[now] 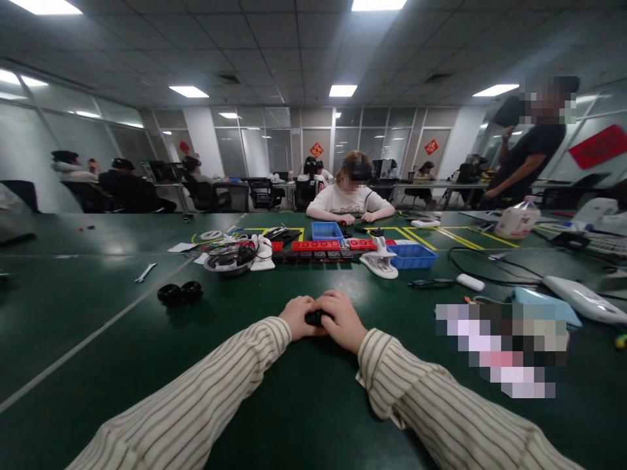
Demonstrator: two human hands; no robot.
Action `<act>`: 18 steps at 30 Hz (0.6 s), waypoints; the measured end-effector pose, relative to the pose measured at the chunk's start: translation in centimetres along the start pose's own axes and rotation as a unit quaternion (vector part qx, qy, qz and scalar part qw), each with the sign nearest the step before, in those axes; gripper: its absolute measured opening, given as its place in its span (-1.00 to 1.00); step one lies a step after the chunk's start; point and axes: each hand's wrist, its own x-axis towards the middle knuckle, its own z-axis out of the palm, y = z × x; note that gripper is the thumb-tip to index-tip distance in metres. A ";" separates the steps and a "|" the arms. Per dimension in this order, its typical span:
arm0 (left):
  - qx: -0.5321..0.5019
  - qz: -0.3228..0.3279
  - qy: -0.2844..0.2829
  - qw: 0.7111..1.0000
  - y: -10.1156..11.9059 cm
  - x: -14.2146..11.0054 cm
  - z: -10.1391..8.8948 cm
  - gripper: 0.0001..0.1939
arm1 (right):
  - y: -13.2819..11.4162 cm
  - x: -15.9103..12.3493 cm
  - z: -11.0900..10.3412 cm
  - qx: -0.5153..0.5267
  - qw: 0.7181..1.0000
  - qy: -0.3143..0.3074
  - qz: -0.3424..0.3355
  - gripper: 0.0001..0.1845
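Observation:
My left hand (298,316) and my right hand (343,320) meet on the dark green table (122,352), both in striped sleeves. Their fingers are curled round a small black object (314,318) held between them; only a sliver of it shows. Two black round parts (180,293) lie to the left of my hands. Farther ahead a row of red and black blocks (321,247) stretches across the table, next to a white clip-like tool (379,261).
Two blue bins (412,256) (326,230), a metal bowl (229,260), a wrench (145,272), a phone (432,283) and cables (490,274) lie on the table. A person sits opposite (350,196); another stands at the right (531,147). White devices (580,299) sit at right.

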 end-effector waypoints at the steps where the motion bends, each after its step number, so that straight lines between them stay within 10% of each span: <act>1: -0.005 0.005 -0.003 1.000 -0.1 0.0 0.0 -0.58 | 0.0 0.0 -0.1 0.003 1.000 -0.004 -0.013 -0.75; 8: -0.029 0.007 0.006 1.000 -0.2 0.2 0.2 -0.55 | -0.7 -0.2 -0.2 0.004 0.999 0.004 -0.046 -0.86; 14: -0.050 -0.008 0.041 0.998 0.2 -0.2 0.3 -0.22 | -0.6 -0.3 0.1 -0.031 0.995 0.072 0.055 -0.55; 18: -0.053 -0.002 0.050 0.997 0.5 -0.3 0.1 -0.41 | 0.0 -0.2 0.6 -0.048 0.989 0.090 0.112 -0.49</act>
